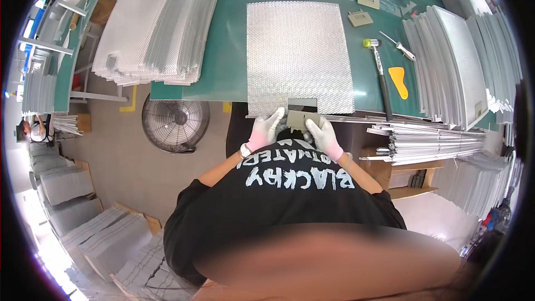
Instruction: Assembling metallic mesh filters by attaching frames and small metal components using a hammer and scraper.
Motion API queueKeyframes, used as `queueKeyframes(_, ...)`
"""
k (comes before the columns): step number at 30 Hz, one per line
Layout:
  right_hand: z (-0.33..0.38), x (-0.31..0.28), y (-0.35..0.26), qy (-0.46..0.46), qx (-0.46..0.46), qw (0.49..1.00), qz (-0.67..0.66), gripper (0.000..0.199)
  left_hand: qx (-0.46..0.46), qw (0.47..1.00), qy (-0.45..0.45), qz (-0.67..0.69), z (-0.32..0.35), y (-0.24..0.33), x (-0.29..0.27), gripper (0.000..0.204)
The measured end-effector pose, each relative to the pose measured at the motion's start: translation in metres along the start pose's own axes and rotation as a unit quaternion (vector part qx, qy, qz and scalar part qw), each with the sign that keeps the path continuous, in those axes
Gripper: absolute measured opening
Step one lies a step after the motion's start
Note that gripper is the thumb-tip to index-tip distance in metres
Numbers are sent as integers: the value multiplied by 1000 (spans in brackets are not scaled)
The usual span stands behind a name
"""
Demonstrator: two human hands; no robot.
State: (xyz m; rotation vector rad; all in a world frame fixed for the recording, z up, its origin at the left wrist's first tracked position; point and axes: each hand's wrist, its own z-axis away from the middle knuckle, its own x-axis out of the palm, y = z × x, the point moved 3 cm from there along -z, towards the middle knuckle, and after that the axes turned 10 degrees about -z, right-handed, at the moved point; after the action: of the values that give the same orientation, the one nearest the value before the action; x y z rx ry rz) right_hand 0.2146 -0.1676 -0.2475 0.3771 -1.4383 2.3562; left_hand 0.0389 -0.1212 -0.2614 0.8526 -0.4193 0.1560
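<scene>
A silvery mesh panel (300, 50) lies flat on the green table, its near edge reaching the table's front. A rectangular notch is cut in that near edge, right of its middle. At the notch is a small beige plastic plate (302, 119), and my right hand (324, 136), in a white glove with pink cuff, pinches its right side. My left hand (267, 129), gloved alike, is closed at the panel's near edge, just left of the plate. Its thumb lies over the mesh; the other fingers are partly hidden.
Tall stacks of mesh panels (150, 22) stand at left and right (446, 61). A mallet (380, 72), a screwdriver (398, 45), a yellow scraper (398, 82) and beige plastic parts (360, 18) lie on the table's right side. Metal strips (434, 144) are piled at right; a floor fan (175, 122) stands at left.
</scene>
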Motion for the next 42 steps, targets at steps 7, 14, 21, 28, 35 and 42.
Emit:
queueKeyframes(7, -2, -1, 1, -30, -10, 995, -91, 16, 7, 998, -11, 55, 7, 1, 5, 27)
queueKeyframes(14, -3, -5, 1, 2, -16, 1000, 10, 20, 7, 1000, 5, 20, 3, -8, 2, 31)
queueKeyframes(21, 0, 15, -13, 3, -93, 990, 109, 29, -14, 970, -65, -235, 8, -7, 15, 37)
queueKeyframes(28, 0, -7, -10, 169, -76, 982, -40, 32, -12, 978, -105, -180, -8, -20, -1, 33)
queueKeyframes(35, -1, -9, -8, 94, -89, 991, 31, 28, -61, 969, -210, -114, 19, 1, 15, 52)
queueKeyframes(42, -5, 14, -6, -70, -88, 991, 76, 36, 96, 730, -360, -573, 24, 132, 70, 48)
